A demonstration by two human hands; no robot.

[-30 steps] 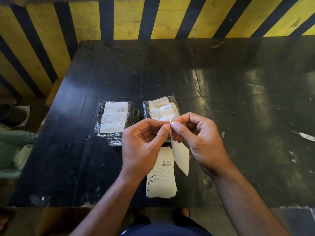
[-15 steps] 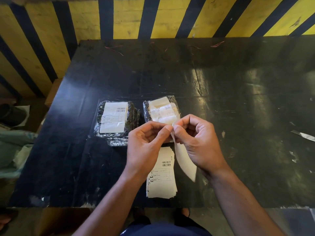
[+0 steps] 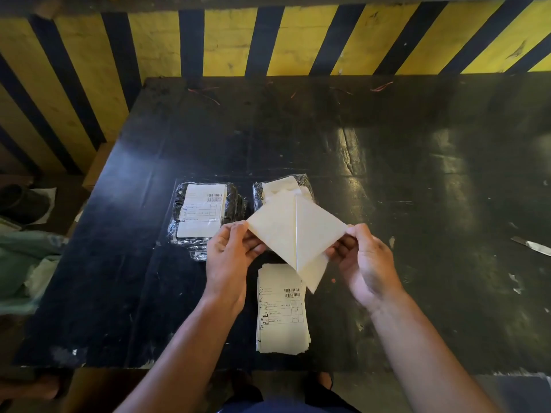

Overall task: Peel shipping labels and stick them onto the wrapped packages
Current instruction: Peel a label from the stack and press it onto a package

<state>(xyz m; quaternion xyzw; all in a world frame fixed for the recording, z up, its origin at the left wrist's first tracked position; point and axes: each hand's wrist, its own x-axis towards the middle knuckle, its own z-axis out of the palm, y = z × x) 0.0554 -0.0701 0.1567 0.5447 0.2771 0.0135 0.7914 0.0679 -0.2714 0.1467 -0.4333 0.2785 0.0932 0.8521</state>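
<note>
Both hands hovered above the table's point(image 3: 387, 144) near edge. The left hand point(image 3: 228, 260) had its fingers pinching the left corner of a shipping label point(image 3: 275, 231), while the right hand point(image 3: 368, 263) pinched its backing sheet point(image 3: 317, 234) at the right corner, the two sheets parted in a V. Two wrapped packages point(image 3: 205, 216) lay just beyond; a label stack point(image 3: 281, 311) sat at the near edge.

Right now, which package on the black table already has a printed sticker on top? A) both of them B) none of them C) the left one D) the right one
C: the left package shows a flat label with barcodes, while the right package shows only blank, crumpled white paper, and the label being peeled is held between both hands above it.
</note>
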